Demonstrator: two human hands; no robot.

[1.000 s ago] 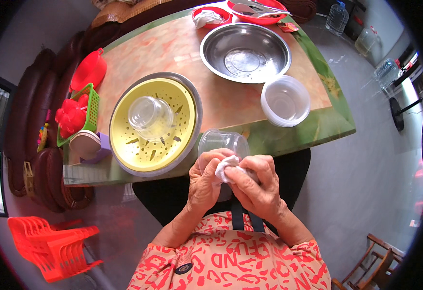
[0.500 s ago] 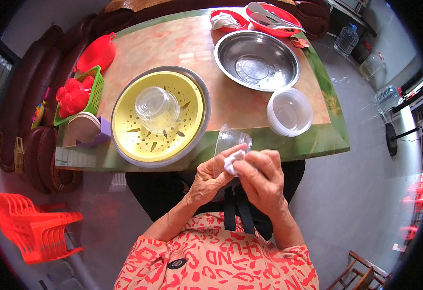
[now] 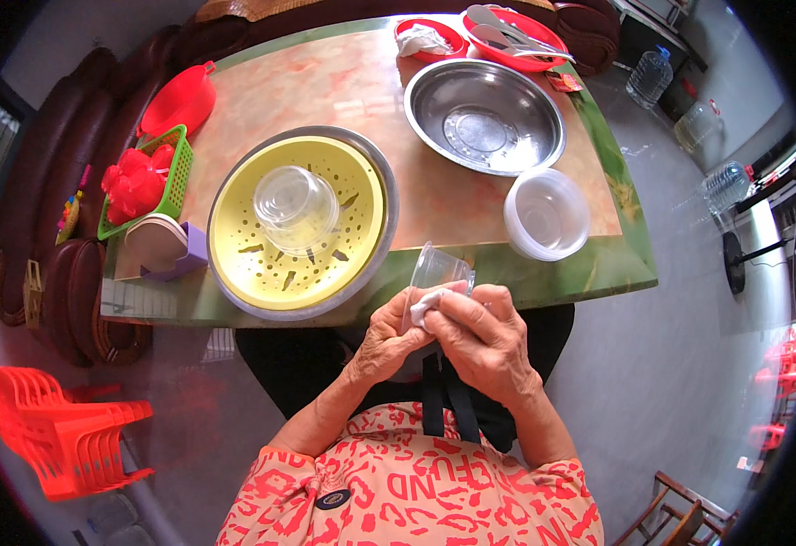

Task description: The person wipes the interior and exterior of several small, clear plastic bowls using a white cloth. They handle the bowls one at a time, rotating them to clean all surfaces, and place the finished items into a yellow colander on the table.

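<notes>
A clear plastic tub [image 3: 439, 267] is held over my lap at the table's near edge. My left hand [image 3: 390, 338] grips it from the left side. A white cloth [image 3: 421, 308] is bunched in the fingers of my right hand [image 3: 487, 346] and pressed against the tub's side. Part of the tub is hidden behind my fingers. Ahead to the left, clear tubs [image 3: 296, 209] rest upside down in a yellow colander [image 3: 234, 238] set in a metal basin. Ahead to the right is a stack of clear round tubs [image 3: 547, 215].
A wide steel basin [image 3: 416, 109] sits at the far right of the table [image 3: 325, 100]. Behind it are red bowls [image 3: 557, 62] with ladles and cloth. At the left edge stand a green basket [image 3: 179, 177] of red items, a red basin [image 3: 179, 102] and a purple holder [image 3: 193, 250].
My right hand has shifted slightly left and down with the cloth, moving along the tub. The tub has tilted a little; my left hand keeps its grip.
</notes>
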